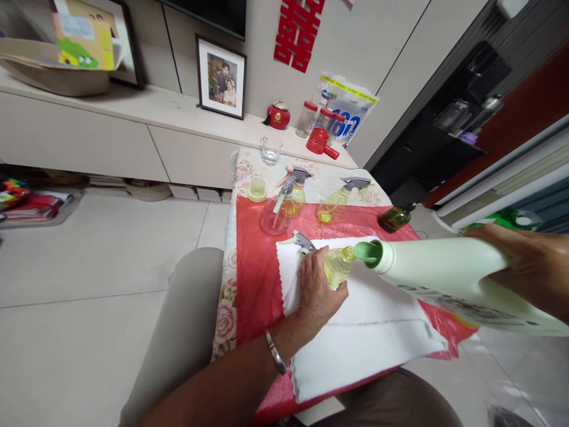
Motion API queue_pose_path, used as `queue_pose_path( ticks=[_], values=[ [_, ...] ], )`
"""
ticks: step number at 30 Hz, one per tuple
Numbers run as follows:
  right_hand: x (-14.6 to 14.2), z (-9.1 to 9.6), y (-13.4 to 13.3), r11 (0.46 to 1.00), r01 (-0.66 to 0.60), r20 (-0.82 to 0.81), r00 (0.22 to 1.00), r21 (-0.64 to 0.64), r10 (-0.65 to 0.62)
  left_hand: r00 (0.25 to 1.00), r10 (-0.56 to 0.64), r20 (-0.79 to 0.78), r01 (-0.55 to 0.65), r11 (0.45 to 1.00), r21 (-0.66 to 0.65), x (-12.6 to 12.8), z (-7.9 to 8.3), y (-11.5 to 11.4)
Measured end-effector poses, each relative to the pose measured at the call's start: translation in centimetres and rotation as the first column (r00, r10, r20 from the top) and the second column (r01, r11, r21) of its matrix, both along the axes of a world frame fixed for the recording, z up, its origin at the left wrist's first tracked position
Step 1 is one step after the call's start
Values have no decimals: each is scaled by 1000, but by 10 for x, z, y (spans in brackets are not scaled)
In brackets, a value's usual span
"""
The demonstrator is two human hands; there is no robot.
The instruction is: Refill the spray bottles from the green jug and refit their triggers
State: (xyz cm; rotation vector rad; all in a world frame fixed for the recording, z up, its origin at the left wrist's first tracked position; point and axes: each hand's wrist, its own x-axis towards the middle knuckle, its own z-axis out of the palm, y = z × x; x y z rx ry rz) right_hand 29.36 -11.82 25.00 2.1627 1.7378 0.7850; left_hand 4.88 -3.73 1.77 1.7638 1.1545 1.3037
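Pale-green jug [444,261], one, fills right grip [524,261]; left grip [317,287] clasps one yellow bottle [336,268].

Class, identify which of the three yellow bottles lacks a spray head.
The yellow bottle in the left hand: its top is bare, while both others wear grey spray heads.

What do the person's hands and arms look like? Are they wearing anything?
Neither hand wears a glove. The left hand has a shiny, silver-coloured bracelet, a narrow band, around the wrist, and no sleeve shows on that forearm. The right hand is bare too, but the picture's edge cuts off its arm.
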Motion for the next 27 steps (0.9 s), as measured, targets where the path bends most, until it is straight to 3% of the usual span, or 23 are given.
queue_pose_path(
  ticks=[8,22,27],
  values=[
    [-7,1,3,990,122,-1,993,-66,-122,1000,6,-5,-6,1000,0,0,0,0],
    [-6,2,2,998,24,21,1000,-55,-23,1000,-3,1,3,1000,-12,-1,1,-1],
    [-4,1,1,997,47,64,997,-55,-43,1000,-8,-3,8,1000,-18,0,0,0]
  ],
)
